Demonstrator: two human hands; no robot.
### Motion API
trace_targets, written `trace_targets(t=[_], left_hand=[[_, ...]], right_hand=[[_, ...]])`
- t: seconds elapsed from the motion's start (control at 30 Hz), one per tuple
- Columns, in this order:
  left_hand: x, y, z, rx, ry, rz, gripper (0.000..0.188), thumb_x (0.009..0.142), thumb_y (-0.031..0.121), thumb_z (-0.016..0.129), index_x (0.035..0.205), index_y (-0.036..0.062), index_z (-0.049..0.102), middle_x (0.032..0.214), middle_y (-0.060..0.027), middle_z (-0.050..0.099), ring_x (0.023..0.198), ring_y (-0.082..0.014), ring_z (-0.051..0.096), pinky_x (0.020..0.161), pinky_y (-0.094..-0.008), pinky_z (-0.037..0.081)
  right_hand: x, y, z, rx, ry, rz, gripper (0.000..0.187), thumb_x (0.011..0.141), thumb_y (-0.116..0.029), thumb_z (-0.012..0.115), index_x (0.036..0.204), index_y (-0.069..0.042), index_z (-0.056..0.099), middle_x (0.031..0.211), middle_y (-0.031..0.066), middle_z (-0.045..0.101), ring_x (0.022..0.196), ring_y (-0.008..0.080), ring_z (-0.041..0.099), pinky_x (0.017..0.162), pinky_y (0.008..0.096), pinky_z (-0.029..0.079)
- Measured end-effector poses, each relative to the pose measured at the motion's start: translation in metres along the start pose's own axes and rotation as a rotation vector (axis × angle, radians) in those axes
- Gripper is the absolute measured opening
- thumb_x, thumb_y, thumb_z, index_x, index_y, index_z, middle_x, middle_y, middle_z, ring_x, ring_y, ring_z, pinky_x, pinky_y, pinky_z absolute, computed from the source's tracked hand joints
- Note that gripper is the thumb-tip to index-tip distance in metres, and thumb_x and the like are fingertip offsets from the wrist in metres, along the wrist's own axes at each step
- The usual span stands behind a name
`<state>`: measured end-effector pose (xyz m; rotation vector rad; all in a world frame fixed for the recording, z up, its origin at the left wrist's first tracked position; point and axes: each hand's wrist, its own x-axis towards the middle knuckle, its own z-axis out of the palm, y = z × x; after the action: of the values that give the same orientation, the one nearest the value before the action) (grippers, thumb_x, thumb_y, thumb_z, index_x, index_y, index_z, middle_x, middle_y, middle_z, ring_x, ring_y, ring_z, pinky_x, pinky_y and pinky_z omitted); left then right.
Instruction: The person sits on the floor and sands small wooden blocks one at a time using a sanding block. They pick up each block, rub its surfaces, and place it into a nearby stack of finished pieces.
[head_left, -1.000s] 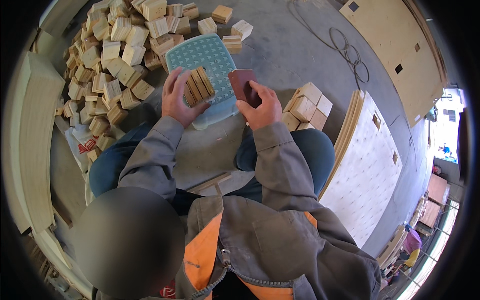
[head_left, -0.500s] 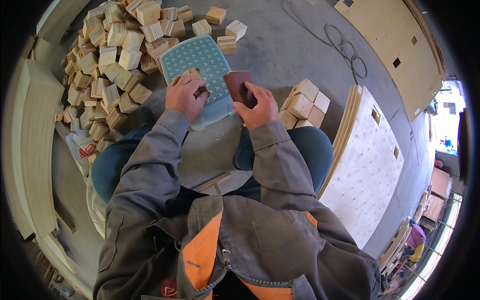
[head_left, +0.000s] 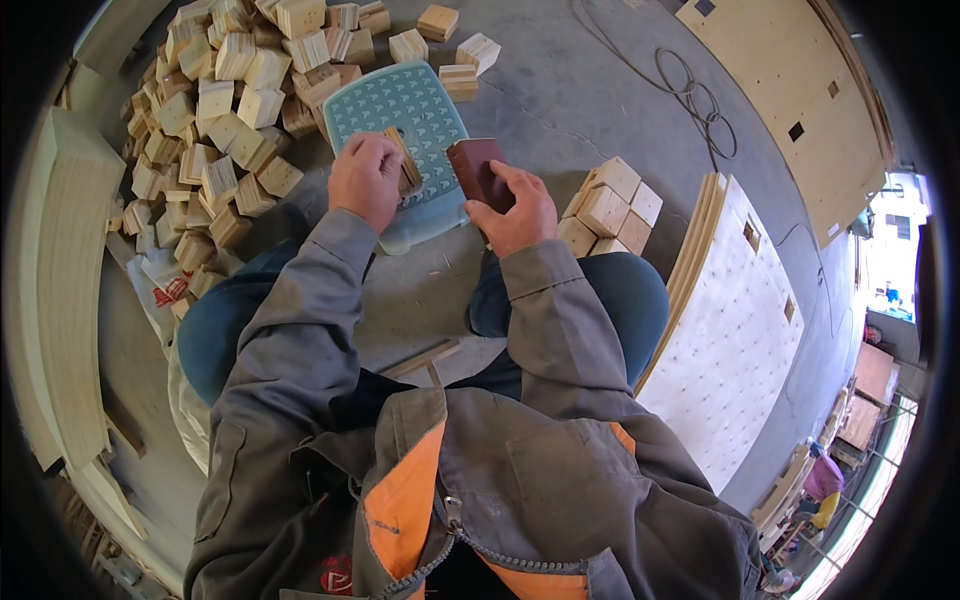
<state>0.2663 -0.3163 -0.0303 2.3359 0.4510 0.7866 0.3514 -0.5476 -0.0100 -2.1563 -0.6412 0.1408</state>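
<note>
My left hand [head_left: 364, 182] is closed on a small plywood block [head_left: 408, 172], its layered edge showing beside the fingers. The block is over a blue-green plastic stool [head_left: 425, 110] with a raised pattern on its top. At the stool's right edge, my right hand [head_left: 520, 208] grips a reddish-brown sanding block [head_left: 478, 168], thumb on the near side and fingers on the right. That sanding block is tilted and apart from the plywood block. The fingertips of my left hand are partly hidden.
A big heap of plywood blocks [head_left: 215, 130] lies beyond the stool at left. By my right knee is a neat stack of blocks [head_left: 615, 210]. Plywood sheets [head_left: 735, 330] lie farther right, and a cable [head_left: 690, 95] coils on the floor. A wood strip [head_left: 425, 358] lies between my legs.
My left hand has shifted its hold on the plywood block, which is now turned more upright with more of it showing. The right hand has stayed nearly still with the sanding block.
</note>
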Motion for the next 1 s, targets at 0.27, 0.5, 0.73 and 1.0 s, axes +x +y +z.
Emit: trace_targets(t=[0.27, 0.5, 0.73, 1.0], left_hand=[[-0.015, 0.02, -0.054, -0.185, -0.096, 0.14, 0.01, 0.093, 0.011, 0.078, 0.092, 0.0068, 0.069, 0.098, -0.0108, 0.072, 0.096, -0.0338, 0.071, 0.084, -0.0426, 0.057], [-0.087, 0.012, -0.05, -0.142, -0.442, 0.231, 0.017, 0.085, 0.006, 0.084, 0.09, 0.0077, 0.067, 0.1, -0.0089, 0.073, 0.1, -0.0329, 0.07, 0.085, -0.0448, 0.057], [-0.079, -0.02, -0.051, -0.137, -0.188, -0.049, 0.056, 0.068, 0.008, 0.097, 0.11, 0.0071, 0.06, 0.123, -0.0148, 0.068, 0.113, -0.0322, 0.067, 0.096, -0.0441, 0.055], [-0.064, -0.051, -0.027, -0.148, -0.152, -0.272, 0.135, 0.06, 0.016, 0.103, 0.168, 0.0033, 0.023, 0.159, -0.0255, 0.045, 0.152, -0.0401, 0.042, 0.128, -0.0428, 0.036]], right_hand=[[0.002, 0.002, 0.002, 0.017, 0.011, 0.042, 0.069, 0.077, -0.024, 0.092, 0.139, -0.004, 0.07, 0.133, 0.0208, 0.069, 0.12, 0.0341, 0.068, 0.106, 0.0424, 0.055], [0.003, -0.005, 0.008, 0.069, -0.012, 0.084, 0.07, 0.076, -0.027, 0.091, 0.138, -0.001, 0.069, 0.138, 0.0234, 0.067, 0.125, 0.0373, 0.065, 0.109, 0.0445, 0.053], [0.002, -0.006, 0.014, 0.016, -0.042, 0.041, 0.074, 0.077, -0.027, 0.091, 0.143, -0.004, 0.066, 0.14, 0.0242, 0.065, 0.126, 0.0372, 0.065, 0.107, 0.0459, 0.054], [-0.017, -0.02, 0.027, -0.122, 0.019, -0.305, 0.077, 0.079, -0.023, 0.091, 0.149, -0.012, 0.062, 0.144, 0.0282, 0.058, 0.13, 0.0473, 0.057, 0.109, 0.0542, 0.049]])
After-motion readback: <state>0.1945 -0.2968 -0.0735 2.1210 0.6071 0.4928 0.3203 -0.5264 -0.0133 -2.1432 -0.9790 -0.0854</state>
